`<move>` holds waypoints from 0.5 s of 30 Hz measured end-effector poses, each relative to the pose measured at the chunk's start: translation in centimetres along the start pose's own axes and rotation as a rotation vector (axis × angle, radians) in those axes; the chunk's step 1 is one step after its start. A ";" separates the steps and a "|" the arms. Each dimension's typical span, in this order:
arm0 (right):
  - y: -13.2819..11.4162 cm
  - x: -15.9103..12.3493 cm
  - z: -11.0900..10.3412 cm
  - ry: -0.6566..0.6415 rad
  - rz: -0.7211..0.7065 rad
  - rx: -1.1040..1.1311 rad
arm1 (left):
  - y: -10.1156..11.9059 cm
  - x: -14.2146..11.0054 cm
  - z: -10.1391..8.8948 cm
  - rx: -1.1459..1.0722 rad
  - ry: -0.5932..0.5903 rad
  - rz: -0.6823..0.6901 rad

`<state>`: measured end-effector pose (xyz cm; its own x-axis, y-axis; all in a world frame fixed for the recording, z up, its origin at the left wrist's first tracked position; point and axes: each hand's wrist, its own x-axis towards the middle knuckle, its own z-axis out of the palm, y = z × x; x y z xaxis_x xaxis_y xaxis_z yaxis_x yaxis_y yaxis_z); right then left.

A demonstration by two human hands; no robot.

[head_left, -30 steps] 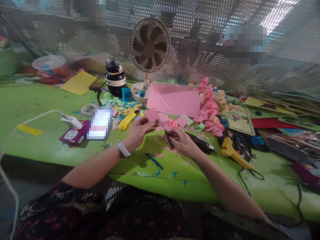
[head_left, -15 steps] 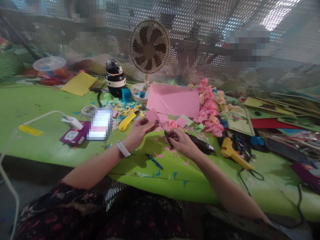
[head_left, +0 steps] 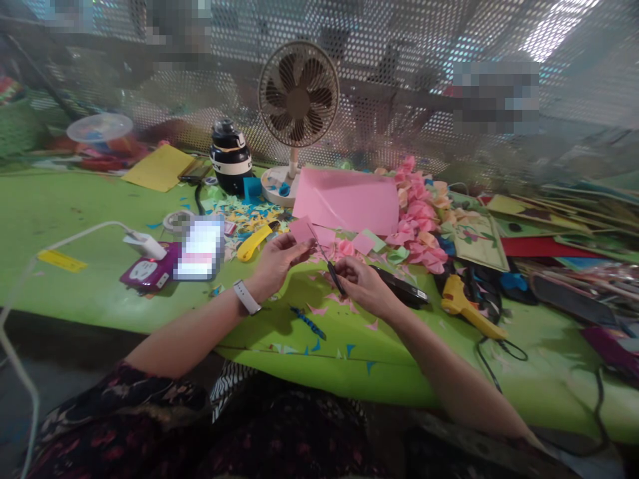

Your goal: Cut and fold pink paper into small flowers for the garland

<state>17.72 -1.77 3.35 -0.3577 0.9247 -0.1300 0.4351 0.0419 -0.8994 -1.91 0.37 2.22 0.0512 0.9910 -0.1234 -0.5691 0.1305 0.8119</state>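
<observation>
My left hand (head_left: 282, 258) pinches a small piece of pink paper (head_left: 301, 230) above the green table. To its right, my right hand (head_left: 362, 283) is closed on a pair of black-handled scissors (head_left: 333, 273). The thin blades point up and away, towards the pink paper's right edge; whether they touch it I cannot tell. Beyond both hands lies a large pink sheet (head_left: 344, 199), with a heap of folded pink paper pieces (head_left: 419, 219) on its right. Pink offcuts (head_left: 317, 310) are scattered below the hands.
A desk fan (head_left: 298, 100) and a black bottle (head_left: 230, 159) stand at the back. On the left lie a phone (head_left: 200, 247), a purple power strip (head_left: 150, 269) and a yellow cutter (head_left: 255, 242). A black stapler-like object (head_left: 402, 287) and a yellow glue gun (head_left: 469, 306) lie on the right.
</observation>
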 end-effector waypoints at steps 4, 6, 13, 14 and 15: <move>-0.3 -0.1 0.0 -0.003 0.011 0.011 | -0.3 0.1 -0.2 -0.013 -0.005 0.007; -0.4 -0.2 -0.1 -0.007 0.008 0.001 | -0.4 0.2 -0.3 -0.017 -0.009 0.011; 0.0 0.0 -0.1 -0.003 -0.041 0.014 | 0.0 0.0 0.0 -0.034 -0.004 -0.011; -0.1 -0.1 -0.1 -0.005 -0.039 0.016 | 0.0 0.0 0.0 -0.034 -0.001 -0.014; -0.1 -0.1 -0.1 -0.007 -0.035 0.016 | -0.1 0.1 0.0 -0.032 0.002 -0.016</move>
<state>17.78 -1.85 3.52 -0.3779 0.9203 -0.1011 0.4093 0.0681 -0.9098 -1.89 0.41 2.17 0.0592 0.9888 -0.1371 -0.5939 0.1453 0.7913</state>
